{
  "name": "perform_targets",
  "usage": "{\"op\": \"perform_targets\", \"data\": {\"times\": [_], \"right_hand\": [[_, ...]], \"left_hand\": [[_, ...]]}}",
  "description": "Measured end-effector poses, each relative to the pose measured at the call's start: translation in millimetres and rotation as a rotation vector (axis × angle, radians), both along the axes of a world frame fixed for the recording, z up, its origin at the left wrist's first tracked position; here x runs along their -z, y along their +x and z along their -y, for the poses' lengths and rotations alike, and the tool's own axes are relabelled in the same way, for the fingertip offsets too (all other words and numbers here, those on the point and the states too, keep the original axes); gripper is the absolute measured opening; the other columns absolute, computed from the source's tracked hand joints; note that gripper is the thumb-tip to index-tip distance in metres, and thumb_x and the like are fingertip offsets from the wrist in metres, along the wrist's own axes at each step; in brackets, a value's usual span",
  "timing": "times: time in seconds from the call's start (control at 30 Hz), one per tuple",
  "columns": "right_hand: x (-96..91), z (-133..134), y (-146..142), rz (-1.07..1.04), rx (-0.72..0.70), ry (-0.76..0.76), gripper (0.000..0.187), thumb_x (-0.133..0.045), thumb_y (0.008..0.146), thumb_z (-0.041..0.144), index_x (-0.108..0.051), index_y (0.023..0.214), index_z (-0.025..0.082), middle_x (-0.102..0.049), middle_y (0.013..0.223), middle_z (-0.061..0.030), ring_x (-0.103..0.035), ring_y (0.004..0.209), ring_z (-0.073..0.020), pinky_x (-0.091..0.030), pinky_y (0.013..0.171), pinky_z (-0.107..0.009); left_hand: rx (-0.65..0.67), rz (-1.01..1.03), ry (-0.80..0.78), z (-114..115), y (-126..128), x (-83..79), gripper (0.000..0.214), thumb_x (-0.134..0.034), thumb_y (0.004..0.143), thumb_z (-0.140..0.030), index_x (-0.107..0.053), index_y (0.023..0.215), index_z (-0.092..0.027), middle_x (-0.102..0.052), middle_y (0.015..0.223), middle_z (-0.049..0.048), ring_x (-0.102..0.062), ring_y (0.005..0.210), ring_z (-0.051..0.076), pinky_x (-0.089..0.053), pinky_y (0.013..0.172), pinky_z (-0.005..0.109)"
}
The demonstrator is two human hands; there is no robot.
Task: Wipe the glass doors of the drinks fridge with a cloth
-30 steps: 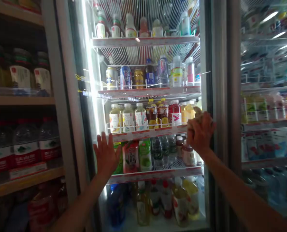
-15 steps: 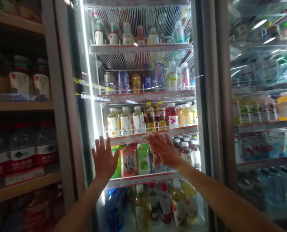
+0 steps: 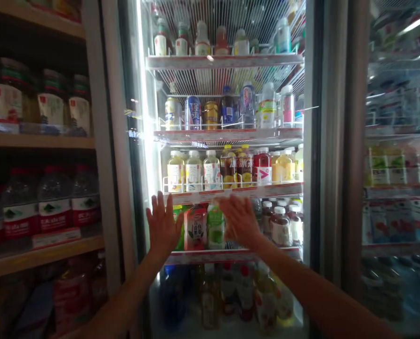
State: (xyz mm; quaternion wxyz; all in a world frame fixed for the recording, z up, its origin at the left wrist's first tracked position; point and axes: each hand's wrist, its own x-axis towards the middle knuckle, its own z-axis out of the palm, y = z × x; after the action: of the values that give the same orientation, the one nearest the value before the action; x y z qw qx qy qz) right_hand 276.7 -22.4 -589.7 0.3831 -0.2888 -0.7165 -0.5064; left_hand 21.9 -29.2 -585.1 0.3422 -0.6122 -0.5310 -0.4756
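My left hand (image 3: pixel 164 227) lies flat against the glass door (image 3: pixel 139 155) of a lit drinks fridge, fingers spread and pointing up. It holds nothing. My right hand (image 3: pixel 241 221) rests on the same glass a little to the right, fingers stretched up and to the left and smeared by motion. I cannot make out anything under its palm. Between the two hands, behind the glass, stand a red carton (image 3: pixel 196 228) and a green bottle (image 3: pixel 215 226). Both hands sit level with the third wire shelf (image 3: pixel 231 192) down.
Several shelves of bottles and cans fill the fridge. A second glass-door fridge (image 3: pixel 397 169) stands to the right. To the left, dark wooden shelves (image 3: pixel 40 140) carry jars and large water bottles (image 3: pixel 54 202).
My right hand has come from the door's right edge, where it was closed on a pale crumpled thing, leftward and down to the middle of the glass. My left hand has stayed flat in place.
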Motion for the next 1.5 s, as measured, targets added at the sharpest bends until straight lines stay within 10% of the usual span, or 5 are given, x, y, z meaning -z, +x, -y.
{"op": "perform_targets", "data": {"times": [0.3,0.6,0.83,1.03,1.5], "right_hand": [[-70.8,-8,27,-0.309,0.079,0.058,0.060,-0.039,0.087,0.027,-0.024,0.145,0.017,-0.035,0.146,-0.0093,-0.016,0.141,-0.0251,-0.008,0.113,-0.053],[86.5,15,-11,0.331,-0.069,-0.100,0.059,-0.045,0.077,0.019,-0.042,0.136,0.019,-0.027,0.150,0.0026,-0.003,0.143,-0.0177,0.001,0.117,-0.042],[33.7,3,-21,-0.014,-0.023,-0.085,0.063,-0.044,0.081,0.017,-0.030,0.142,0.016,-0.043,0.142,-0.0063,-0.009,0.142,-0.0189,0.001,0.116,-0.050],[107.3,17,-4,0.334,-0.094,-0.150,0.060,-0.046,0.075,0.016,-0.043,0.135,0.020,-0.034,0.147,0.0007,-0.009,0.142,-0.0174,-0.003,0.118,-0.043],[136.4,24,64,-0.114,0.008,-0.180,0.068,-0.045,0.085,0.025,-0.015,0.147,0.021,-0.046,0.139,-0.0076,-0.020,0.140,-0.0194,-0.006,0.116,-0.047]], "left_hand": [[-0.011,-0.077,-0.001,1,-9,22.6,0.055,-0.035,0.091,-0.037,-0.029,0.141,-0.017,-0.023,0.150,0.0155,-0.007,0.142,0.025,-0.018,0.112,0.052],[-0.095,-0.255,0.035,19,-4,85.8,0.053,-0.040,0.088,-0.032,-0.035,0.138,-0.014,-0.031,0.147,0.0169,-0.009,0.141,0.027,-0.026,0.109,0.049],[-0.139,-0.301,-0.058,24,10,88.9,0.057,-0.042,0.087,-0.034,-0.034,0.138,-0.013,-0.034,0.145,0.0148,-0.015,0.140,0.027,-0.020,0.112,0.051],[-0.076,-0.266,-0.045,26,22,100.2,0.064,-0.046,0.085,-0.037,-0.026,0.141,-0.011,-0.029,0.147,0.0154,-0.013,0.140,0.029,-0.028,0.108,0.050],[0.090,-0.360,-0.013,43,74,139.0,0.054,-0.049,0.083,-0.028,-0.040,0.133,-0.011,-0.039,0.143,0.0141,-0.014,0.141,0.026,-0.015,0.114,0.046]]}}
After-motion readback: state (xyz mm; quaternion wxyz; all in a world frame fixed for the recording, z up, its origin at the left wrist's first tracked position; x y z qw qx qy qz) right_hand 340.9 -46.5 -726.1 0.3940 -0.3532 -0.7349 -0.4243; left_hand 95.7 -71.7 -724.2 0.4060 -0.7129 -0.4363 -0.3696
